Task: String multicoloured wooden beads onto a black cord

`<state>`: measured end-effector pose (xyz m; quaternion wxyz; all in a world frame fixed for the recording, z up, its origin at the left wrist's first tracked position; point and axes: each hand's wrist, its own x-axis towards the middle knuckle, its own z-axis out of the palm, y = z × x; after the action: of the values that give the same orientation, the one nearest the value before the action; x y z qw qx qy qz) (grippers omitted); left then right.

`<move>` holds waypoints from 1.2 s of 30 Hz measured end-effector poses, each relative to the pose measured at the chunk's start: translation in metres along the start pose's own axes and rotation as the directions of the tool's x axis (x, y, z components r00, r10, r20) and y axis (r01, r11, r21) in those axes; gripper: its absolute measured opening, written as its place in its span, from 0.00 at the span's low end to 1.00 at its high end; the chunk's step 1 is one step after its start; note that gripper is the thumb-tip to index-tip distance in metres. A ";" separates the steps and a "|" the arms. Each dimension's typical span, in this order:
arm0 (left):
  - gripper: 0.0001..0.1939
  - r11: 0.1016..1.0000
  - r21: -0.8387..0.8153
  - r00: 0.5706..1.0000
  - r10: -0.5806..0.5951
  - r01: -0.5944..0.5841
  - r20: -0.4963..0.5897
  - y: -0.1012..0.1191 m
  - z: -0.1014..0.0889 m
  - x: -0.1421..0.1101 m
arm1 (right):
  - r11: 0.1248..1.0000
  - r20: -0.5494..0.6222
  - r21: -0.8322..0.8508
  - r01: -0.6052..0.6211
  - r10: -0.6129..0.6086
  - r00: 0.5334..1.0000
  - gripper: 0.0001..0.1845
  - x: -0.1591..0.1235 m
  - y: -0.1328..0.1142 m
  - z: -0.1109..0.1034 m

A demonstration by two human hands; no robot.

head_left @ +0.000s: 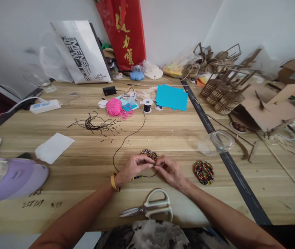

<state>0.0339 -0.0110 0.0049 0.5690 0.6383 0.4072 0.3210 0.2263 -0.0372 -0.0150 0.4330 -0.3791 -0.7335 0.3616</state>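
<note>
My left hand [137, 166] and my right hand [170, 171] meet fingertip to fingertip, both pinched, over the near middle of the table. A small bead seems to sit between the fingertips, partly hidden, with the thin black cord [123, 142] ending at my right fingers. That cord curves down from a spool [146, 105] and passes beneath my left hand. Several threaded beads [137, 177] show on it just below my left hand. Right behind my fingers lies a coil of multicoloured beads [147, 152]. Another bead coil [203, 172] rests off to the right.
Scissors [147, 208] lie in front of me. Cut black cords [92, 122], pink yarn [114, 107] and blue sheets [171, 97] are farther back. A purple-white appliance [15, 178] stands left. Right are clear tubing [222, 140], wooden baskets [224, 93] and a cardboard box [269, 109].
</note>
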 end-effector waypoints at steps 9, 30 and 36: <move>0.10 0.998 0.024 0.998 0.062 -0.062 0.005 0.001 -0.001 0.001 | 1.000 0.020 -0.009 0.005 -0.004 1.000 0.06 0.000 0.001 0.000; 0.13 0.997 -0.058 0.998 0.055 -0.054 0.028 0.006 0.000 0.000 | 0.999 0.063 -0.019 0.048 -0.046 0.997 0.05 0.003 -0.008 -0.005; 0.12 0.986 -0.157 0.998 0.063 -0.059 0.021 0.008 -0.003 0.000 | 0.997 0.154 -0.058 0.053 -0.043 0.987 0.13 0.003 -0.006 -0.010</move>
<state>0.0324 -0.0092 0.0132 0.6123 0.6080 0.3537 0.3609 0.2328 -0.0358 -0.0053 0.3722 -0.3457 -0.7843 0.3562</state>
